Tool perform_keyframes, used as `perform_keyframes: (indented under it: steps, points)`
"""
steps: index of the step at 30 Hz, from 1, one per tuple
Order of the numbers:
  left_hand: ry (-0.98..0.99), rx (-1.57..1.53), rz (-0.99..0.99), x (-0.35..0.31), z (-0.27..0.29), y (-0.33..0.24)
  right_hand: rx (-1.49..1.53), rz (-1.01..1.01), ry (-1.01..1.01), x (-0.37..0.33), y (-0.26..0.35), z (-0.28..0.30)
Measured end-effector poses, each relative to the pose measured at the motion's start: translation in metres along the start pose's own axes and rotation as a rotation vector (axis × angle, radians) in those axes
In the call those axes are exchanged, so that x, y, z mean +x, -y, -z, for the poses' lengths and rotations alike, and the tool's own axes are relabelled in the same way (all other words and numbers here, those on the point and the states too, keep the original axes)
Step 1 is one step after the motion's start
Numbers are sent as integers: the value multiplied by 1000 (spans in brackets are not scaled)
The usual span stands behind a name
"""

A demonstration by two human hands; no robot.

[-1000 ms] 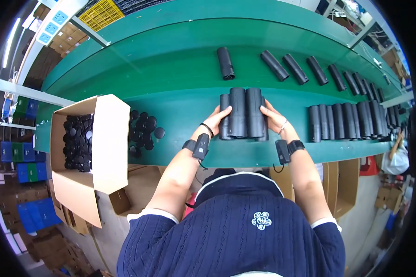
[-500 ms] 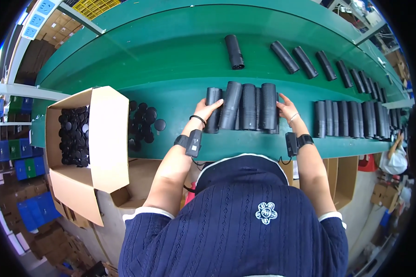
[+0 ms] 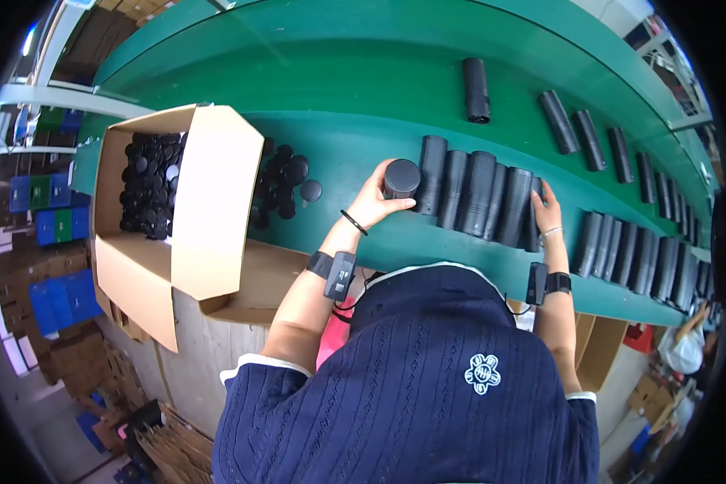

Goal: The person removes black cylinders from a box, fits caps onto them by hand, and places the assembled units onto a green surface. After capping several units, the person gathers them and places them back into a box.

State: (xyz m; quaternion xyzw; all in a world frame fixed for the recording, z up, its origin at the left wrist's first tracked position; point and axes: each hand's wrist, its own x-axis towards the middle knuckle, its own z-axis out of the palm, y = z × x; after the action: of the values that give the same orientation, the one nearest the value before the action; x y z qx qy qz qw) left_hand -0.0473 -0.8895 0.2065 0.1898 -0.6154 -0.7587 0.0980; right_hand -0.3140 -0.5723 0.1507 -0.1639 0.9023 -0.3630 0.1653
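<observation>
My left hand (image 3: 373,200) is closed round a black cylinder (image 3: 402,176), which it tilts up so that its round flat end faces me. Just to the right, several black ribbed cylinders (image 3: 480,194) lie side by side on the green bench, some resting on others. At the right end of this group my right hand (image 3: 548,214) lies against the outermost cylinder (image 3: 534,222), fingers stretched out and apart. The undersides of the cylinders and part of the right thumb are hidden.
Left stands an open cardboard box (image 3: 210,210) full of black round caps (image 3: 149,185); more loose caps (image 3: 282,181) lie beside it on the green bench (image 3: 339,137). Further cylinders (image 3: 621,250) line the right side, and a spaced row (image 3: 589,141) lies behind on a green strip.
The left hand has tipped its cylinder up from lying flat, turning its round end toward me. My view has swung left, so the bench things appear shifted right. The right hand stays at the group's end.
</observation>
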Motion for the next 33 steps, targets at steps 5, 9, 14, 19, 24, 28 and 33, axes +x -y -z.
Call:
perform_keyframes:
  steps: [5,9,14,19,24,28,33]
  points:
    - [61,195,-85,-10,3,-6,-116,-28,-144,10,-14,-3]
    - [65,214,-140,-12,8,3,-201,219,-267,4,46,-16]
    - [98,81,-32,-12,15,2,441,212,554,-33,179,-64]
    - [126,-15,7,-17,23,1,815,-59,853,-49,223,-108]
    - [2,-193,70,-28,10,-21,858,-135,921,-52,229,-117]
    - [-11,-195,42,-23,21,-14,874,-157,880,-57,239,-124]
    - [-58,-177,16,-21,18,-16,847,-111,860,-63,246,-131]
